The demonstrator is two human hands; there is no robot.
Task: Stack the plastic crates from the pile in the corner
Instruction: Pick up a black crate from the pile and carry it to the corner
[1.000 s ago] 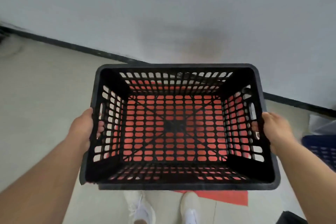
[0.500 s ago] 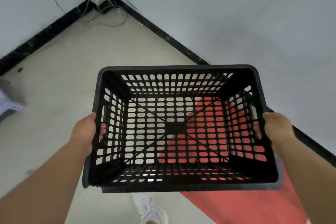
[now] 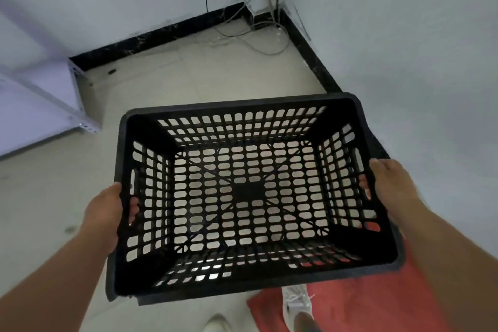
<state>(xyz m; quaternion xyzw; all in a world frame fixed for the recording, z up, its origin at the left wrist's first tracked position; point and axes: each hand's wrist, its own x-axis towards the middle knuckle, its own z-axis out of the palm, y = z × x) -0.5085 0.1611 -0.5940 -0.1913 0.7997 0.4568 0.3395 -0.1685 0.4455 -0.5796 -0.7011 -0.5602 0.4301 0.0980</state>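
An empty black plastic crate point(image 3: 250, 197) with slotted walls and floor hangs in the air in front of me, its open top facing me. My left hand point(image 3: 106, 210) grips the crate's left side, fingers hooked through the wall slots. My right hand point(image 3: 388, 183) clamps the right side by the handle slot. The pale floor shows through the crate's bottom. A red sheet or mat point(image 3: 363, 302) lies on the floor under the crate's lower right corner. No pile of crates is in view.
The room corner point(image 3: 266, 13) lies ahead with black skirting and loose cables point(image 3: 250, 32) trailing on the floor. A grey metal shelf frame point(image 3: 72, 94) stands at the left. My white shoes point(image 3: 296, 302) are at the bottom, one on the red mat.
The view has swung left toward the room corner, which now sits ahead at top centre. The red mat has slid out from under the crate to the lower right. Both hands keep their grip.
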